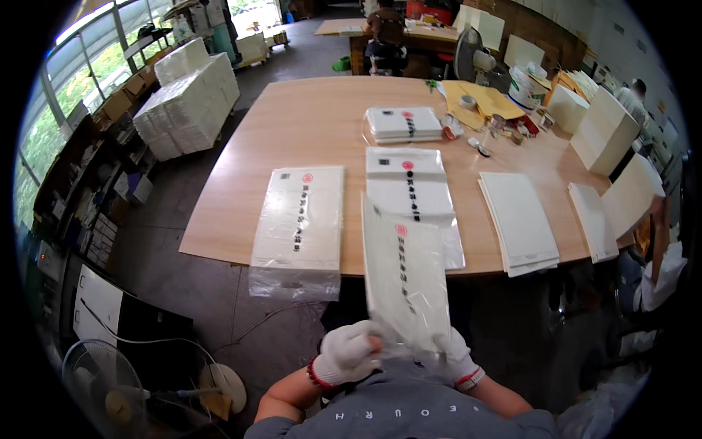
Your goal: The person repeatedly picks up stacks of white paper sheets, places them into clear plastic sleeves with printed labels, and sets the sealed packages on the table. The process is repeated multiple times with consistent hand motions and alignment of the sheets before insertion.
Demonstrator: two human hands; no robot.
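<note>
Both my hands wear white knit gloves. My left hand (349, 352) is closed on the lower left edge of a clear plastic bag (409, 285) with black lettering and a red round mark, with cream paper sheets inside. My right hand (456, 354) grips the same bag's lower right corner, its fingertips partly hidden. The bag tilts from my body up to the table edge. Just beyond lies a pile of flat printed bags (413, 175). To the left, a filled paper packet (298, 219) lies flat, its clear flap hanging over the edge.
Wrapped packs (404, 126) sit farther back on the wooden table (307, 102). Paper stacks (518, 223) lie at right, where another person's arm (662, 227) holds sheets. Tape rolls, brown envelopes (482, 102) and a bucket occupy the back right. A floor fan (110, 388) stands lower left.
</note>
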